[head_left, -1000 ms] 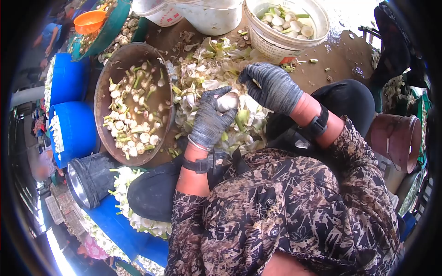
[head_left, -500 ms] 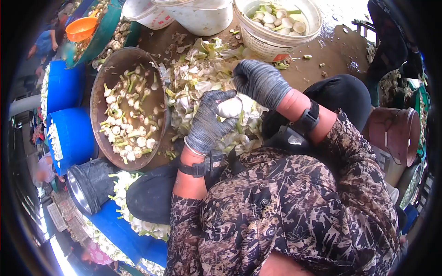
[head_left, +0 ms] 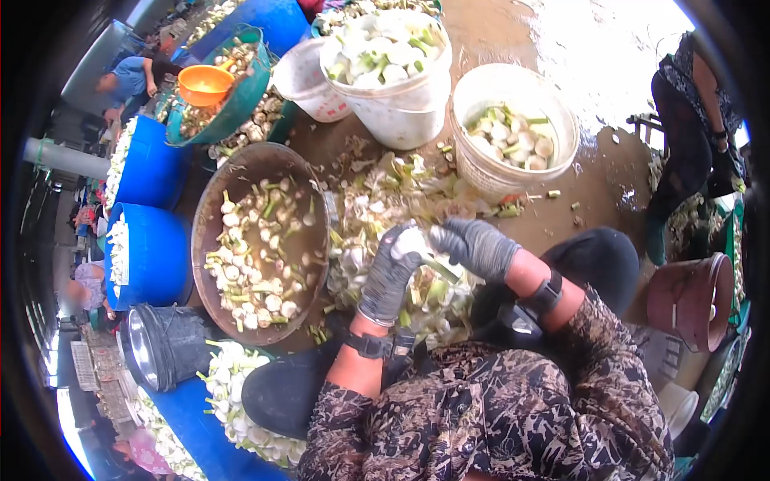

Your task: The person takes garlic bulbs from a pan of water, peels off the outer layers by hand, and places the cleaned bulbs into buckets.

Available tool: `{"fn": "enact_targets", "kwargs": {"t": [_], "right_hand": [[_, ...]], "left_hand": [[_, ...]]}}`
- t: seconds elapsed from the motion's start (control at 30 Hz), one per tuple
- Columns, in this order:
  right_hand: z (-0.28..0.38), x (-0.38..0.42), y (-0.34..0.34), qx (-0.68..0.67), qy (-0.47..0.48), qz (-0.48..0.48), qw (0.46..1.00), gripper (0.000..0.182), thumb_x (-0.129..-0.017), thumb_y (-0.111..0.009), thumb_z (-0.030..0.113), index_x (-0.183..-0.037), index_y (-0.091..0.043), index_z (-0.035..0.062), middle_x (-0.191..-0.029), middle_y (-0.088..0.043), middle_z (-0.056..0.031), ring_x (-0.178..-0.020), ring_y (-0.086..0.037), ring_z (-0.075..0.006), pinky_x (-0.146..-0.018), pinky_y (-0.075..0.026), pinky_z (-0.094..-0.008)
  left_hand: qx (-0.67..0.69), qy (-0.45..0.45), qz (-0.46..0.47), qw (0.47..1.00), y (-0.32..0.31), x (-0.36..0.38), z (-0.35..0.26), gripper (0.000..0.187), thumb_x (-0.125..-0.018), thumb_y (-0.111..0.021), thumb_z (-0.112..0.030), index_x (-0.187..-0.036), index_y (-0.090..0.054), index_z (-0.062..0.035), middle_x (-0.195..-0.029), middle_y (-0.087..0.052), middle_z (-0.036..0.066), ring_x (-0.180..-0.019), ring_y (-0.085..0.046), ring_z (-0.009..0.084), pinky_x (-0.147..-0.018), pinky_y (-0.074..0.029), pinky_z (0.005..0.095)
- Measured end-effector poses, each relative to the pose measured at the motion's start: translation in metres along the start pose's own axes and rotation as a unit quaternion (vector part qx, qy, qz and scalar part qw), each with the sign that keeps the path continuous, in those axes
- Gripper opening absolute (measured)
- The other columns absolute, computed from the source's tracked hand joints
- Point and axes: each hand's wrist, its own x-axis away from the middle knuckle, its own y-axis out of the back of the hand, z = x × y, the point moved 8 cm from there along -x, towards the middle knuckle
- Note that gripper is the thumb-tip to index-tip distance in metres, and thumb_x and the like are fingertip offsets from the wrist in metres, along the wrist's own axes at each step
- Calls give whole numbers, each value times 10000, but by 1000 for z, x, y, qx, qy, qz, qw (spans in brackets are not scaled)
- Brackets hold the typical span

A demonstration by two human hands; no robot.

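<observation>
My left hand [head_left: 387, 276], in a grey glove, is closed around a white garlic bulb [head_left: 411, 243]. A pale green stem [head_left: 441, 269] slants down to the right from the bulb. My right hand [head_left: 480, 247], gloved too, is bent with its fingertips pinched together right beside the bulb. What lies between those fingertips is hidden. Below both hands spreads a heap of garlic skins and leaves [head_left: 365, 204]. To the left, a round brown basin [head_left: 210, 268] holds many stemmed garlic bulbs in murky water.
A white bucket [head_left: 473, 164] of trimmed garlic stands beyond my right hand. Behind the heap is a fuller white bucket [head_left: 393, 116]. Blue tubs [head_left: 156, 260] line the left, and an orange strainer [head_left: 204, 86] rests on a green basin. A maroon bucket [head_left: 682, 301] and another person [head_left: 686, 136] are at right.
My view has tilted up, so things appear lower and further right. My right hand has come down from its raised fist to the bulb in my left hand. A stem now shows there.
</observation>
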Motion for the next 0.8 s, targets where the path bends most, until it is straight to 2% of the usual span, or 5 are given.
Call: {"fn": "enact_targets", "kwargs": {"t": [0.17, 0.4, 0.57, 0.67, 0.8], "right_hand": [[12, 12, -38, 78, -7, 108, 991, 454, -952, -456, 434, -948, -630, 15, -840, -646, -254, -846, -614, -433, -762, -485, -481], [4, 15, -92, 212, 63, 272, 937, 367, -930, -481, 355, -936, -673, 43, -855, -669, -220, -839, -643, -409, -758, -499, -469], [6, 1, -83, 251, 35, 199, 947, 351, -924, -486, 372, -918, -636, 54, -827, -667, -205, -796, -639, -410, -735, -500, -489], [8, -2, -87, 261, 17, 214, 941, 349, -922, -490, 377, -920, -626, 56, -813, -664, -202, -784, -636, -410, -734, -497, -494], [14, -4, -83, 251, 13, 221, 942, 307, -913, -516, 340, -918, -621, 52, -806, -656, -212, -779, -634, -411, -723, -496, -495]], "left_hand": [[-149, -121, -92, 977, 20, -30, -31, 468, -950, -591, -242, -1328, -428, -19, -1190, -532, 87, -1109, -506, 171, -981, -423, 302], [8, -33, -172, 984, 62, -115, -66, 322, -955, -576, -253, -1212, -498, -75, -917, -584, 41, -646, -576, 125, -599, -550, 277], [169, 11, -155, 973, 65, -222, -104, 239, -944, -579, -226, -1113, -529, -65, -829, -590, 93, -647, -612, 231, -638, -590, 402], [305, 0, -101, 947, 74, -271, -114, 298, -955, -548, -225, -1192, -498, -52, -1071, -567, 193, -929, -614, 346, -837, -546, 513], [174, -37, -116, 977, 76, -244, -105, 353, -964, -517, -178, -1291, -456, -59, -1152, -561, 164, -899, -641, 310, -770, -573, 449]]}}
